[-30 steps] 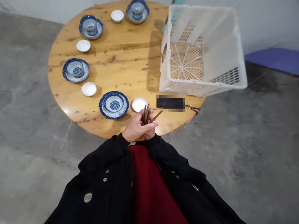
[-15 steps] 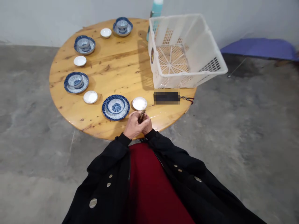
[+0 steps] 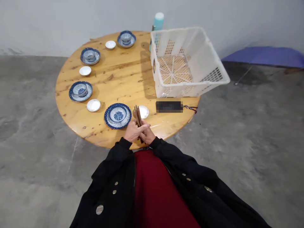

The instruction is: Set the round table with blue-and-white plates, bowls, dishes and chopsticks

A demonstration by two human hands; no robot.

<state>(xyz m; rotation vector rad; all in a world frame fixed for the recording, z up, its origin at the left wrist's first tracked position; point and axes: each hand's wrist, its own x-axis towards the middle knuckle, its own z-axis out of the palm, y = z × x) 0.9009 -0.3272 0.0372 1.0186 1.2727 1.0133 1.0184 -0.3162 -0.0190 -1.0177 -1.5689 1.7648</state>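
Chopsticks [image 3: 138,116] now upright between both hands [image 3: 139,132], tips beside white saucer [image 3: 144,111].

Chopsticks [image 3: 138,116]: lower ends buried between the clasped left hand [image 3: 133,133] and right hand [image 3: 149,136], count unclear. Dark flat object [image 3: 169,106] just beyond the right hand is pixelated. Bottle [image 3: 157,22] far past both hands, half hidden by basket [image 3: 190,91].

Open across the middle of the round pale wooden table [image 3: 123,76]; hemmed left by blue-and-white patterned bowls on plates [image 3: 80,91] and small white saucers [image 3: 93,105]; blocked right by the white slatted plastic crate [image 3: 204,63]; at the near edge, a slit between nearest bowl [image 3: 117,115] and saucer [image 3: 144,111], crossed by dark brown wooden chopsticks [image 3: 138,115].
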